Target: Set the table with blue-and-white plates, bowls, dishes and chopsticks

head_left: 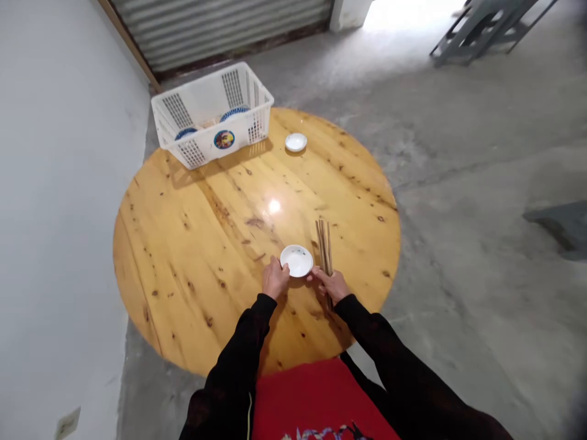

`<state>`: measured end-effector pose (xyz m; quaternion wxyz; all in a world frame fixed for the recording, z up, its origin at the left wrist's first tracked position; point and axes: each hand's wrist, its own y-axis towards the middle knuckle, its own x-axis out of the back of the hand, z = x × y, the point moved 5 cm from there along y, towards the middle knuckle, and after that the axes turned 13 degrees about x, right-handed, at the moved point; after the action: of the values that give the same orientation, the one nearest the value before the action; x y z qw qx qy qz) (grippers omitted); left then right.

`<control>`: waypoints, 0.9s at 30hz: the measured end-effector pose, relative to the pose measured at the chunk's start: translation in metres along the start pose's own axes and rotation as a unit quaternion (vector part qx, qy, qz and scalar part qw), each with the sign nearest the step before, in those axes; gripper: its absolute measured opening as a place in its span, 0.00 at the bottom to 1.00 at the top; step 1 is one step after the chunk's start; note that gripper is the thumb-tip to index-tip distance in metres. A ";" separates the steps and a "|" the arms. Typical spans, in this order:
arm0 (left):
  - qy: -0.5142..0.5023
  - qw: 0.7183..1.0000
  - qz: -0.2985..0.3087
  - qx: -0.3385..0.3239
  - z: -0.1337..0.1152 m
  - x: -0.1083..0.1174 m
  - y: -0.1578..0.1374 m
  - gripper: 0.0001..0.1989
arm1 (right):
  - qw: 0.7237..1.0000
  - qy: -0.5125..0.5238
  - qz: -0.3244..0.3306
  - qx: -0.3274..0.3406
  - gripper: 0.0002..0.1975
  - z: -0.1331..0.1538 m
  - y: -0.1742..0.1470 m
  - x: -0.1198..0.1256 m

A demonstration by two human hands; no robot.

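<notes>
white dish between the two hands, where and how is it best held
The dish is probably best held by its rim, from the left, thumb above and fingers below: it is shallow, round and opens upward. The left hand is at that edge, while the right hand holds sticks.

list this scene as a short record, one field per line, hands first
left hand: grips near dish at its left rim
right hand: holds chopsticks, close beside near dish's right rim
table: round, wooden
basket: white, at far left edge, blue-rimmed dishware inside
far dish: white, right of basket
</notes>
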<state>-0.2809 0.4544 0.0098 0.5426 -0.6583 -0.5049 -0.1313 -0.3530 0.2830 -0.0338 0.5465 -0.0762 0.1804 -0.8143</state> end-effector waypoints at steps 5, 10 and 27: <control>0.012 1.000 0.008 -0.028 -0.004 0.000 0.002 0.17 | 0.999 -0.027 0.007 0.023 0.30 0.005 0.008 -0.005; 0.046 0.999 0.002 -0.020 0.000 -0.004 0.004 0.14 | 0.983 -0.156 0.050 0.080 0.24 0.006 0.025 -0.008; -0.047 0.998 -0.049 0.017 -0.013 -0.022 -0.034 0.11 | 0.963 -0.217 0.073 0.142 0.18 0.017 0.030 0.006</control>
<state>-0.3138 0.4286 0.0181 0.5220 -0.6293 -0.5635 -0.1181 -0.3240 0.2633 -0.0299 0.6356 -0.1596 -0.0546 -0.7534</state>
